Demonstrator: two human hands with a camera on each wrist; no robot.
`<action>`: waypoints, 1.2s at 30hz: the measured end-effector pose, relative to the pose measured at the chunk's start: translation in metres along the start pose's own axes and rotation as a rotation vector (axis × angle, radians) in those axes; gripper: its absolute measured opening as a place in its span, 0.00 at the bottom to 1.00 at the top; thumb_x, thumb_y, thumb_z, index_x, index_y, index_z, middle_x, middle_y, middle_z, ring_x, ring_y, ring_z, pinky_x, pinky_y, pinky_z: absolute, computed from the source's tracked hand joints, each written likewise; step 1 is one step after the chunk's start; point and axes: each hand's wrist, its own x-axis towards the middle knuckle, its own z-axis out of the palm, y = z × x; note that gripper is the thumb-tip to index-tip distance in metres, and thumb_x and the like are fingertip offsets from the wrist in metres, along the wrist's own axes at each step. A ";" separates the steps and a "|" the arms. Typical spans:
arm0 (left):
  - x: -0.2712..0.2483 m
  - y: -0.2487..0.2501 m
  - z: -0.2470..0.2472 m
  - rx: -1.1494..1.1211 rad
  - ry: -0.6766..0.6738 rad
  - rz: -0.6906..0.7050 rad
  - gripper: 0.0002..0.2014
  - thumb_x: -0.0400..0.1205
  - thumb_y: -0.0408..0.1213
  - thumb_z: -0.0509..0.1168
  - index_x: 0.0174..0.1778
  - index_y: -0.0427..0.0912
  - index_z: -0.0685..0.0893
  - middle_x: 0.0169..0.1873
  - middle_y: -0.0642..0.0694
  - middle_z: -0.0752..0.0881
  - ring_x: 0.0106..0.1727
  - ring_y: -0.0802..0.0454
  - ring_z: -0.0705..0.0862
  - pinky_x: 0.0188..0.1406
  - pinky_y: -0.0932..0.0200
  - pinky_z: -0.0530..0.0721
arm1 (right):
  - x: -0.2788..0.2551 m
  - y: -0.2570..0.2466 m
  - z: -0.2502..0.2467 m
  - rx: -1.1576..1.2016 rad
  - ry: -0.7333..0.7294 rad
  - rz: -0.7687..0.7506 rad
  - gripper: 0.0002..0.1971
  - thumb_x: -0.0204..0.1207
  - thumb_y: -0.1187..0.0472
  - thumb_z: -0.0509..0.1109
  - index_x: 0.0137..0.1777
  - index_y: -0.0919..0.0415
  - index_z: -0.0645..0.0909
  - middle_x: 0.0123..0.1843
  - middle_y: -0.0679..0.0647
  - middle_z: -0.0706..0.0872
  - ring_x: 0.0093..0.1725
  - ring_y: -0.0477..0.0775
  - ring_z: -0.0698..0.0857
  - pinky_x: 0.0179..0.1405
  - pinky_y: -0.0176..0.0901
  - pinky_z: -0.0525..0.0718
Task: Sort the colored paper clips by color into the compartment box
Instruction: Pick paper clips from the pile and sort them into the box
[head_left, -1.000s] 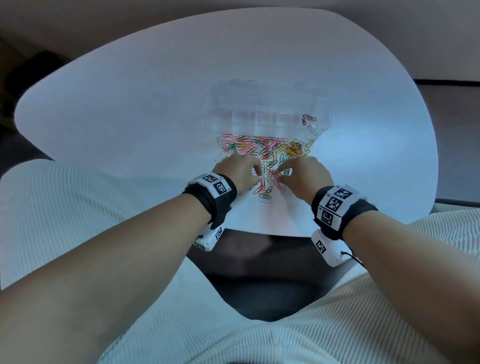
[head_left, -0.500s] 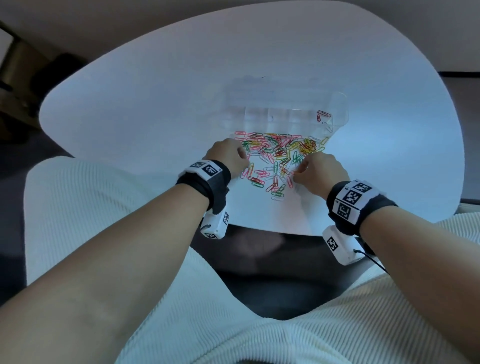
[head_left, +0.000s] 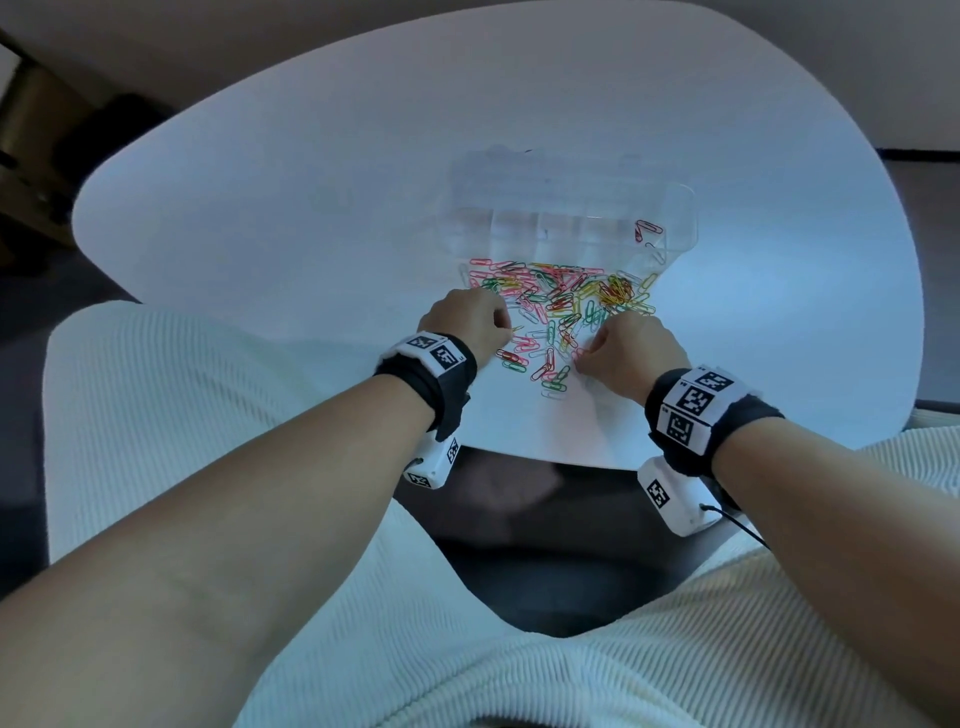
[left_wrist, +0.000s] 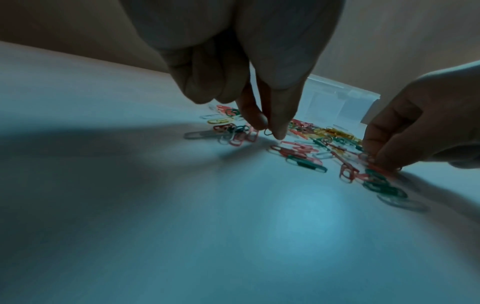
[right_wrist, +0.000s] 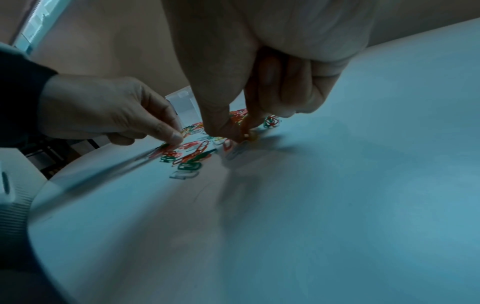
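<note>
A heap of paper clips (head_left: 563, 304) in red, pink, green, yellow and white lies on the white table (head_left: 311, 208), just in front of the clear compartment box (head_left: 566, 228). The box's rightmost compartment holds a few red clips (head_left: 649, 229). At the heap's near left edge, my left hand (head_left: 506, 332) pinches one clip (left_wrist: 268, 132) between thumb and forefinger; its colour is hard to tell. My right hand (head_left: 587, 354) is at the near right edge, and its thumb and forefinger pinch a red-orange clip (right_wrist: 246, 131) low over the table.
The table's curved near edge (head_left: 519, 452) runs just behind my wrists, above my lap in white ribbed cloth (head_left: 519, 675). Dark furniture (head_left: 31, 156) stands off the table at the far left. Bare tabletop lies left, right and behind the box.
My hands were close together over the heap's middle and have drawn apart. The left hand moved to the heap's left edge with a clip pinched; the right hand stayed near the right side.
</note>
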 end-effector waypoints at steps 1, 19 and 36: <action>0.001 0.000 -0.001 -0.030 0.008 0.004 0.03 0.77 0.43 0.69 0.39 0.51 0.87 0.40 0.53 0.88 0.43 0.49 0.86 0.43 0.56 0.85 | -0.001 0.000 0.000 -0.004 0.004 -0.007 0.11 0.70 0.50 0.75 0.39 0.59 0.83 0.40 0.56 0.87 0.41 0.59 0.86 0.39 0.44 0.83; 0.004 0.019 -0.012 -0.536 0.030 -0.048 0.15 0.81 0.29 0.49 0.33 0.42 0.78 0.30 0.48 0.76 0.31 0.48 0.72 0.24 0.59 0.68 | -0.001 0.021 -0.025 0.631 -0.019 -0.002 0.06 0.69 0.63 0.79 0.39 0.64 0.86 0.34 0.55 0.83 0.23 0.47 0.70 0.18 0.34 0.68; -0.004 0.031 -0.016 -0.714 -0.171 -0.026 0.19 0.78 0.22 0.42 0.38 0.43 0.75 0.29 0.43 0.77 0.26 0.51 0.69 0.27 0.58 0.67 | -0.001 0.023 -0.034 1.065 -0.073 0.196 0.07 0.73 0.68 0.60 0.33 0.63 0.74 0.26 0.58 0.82 0.21 0.51 0.62 0.22 0.38 0.61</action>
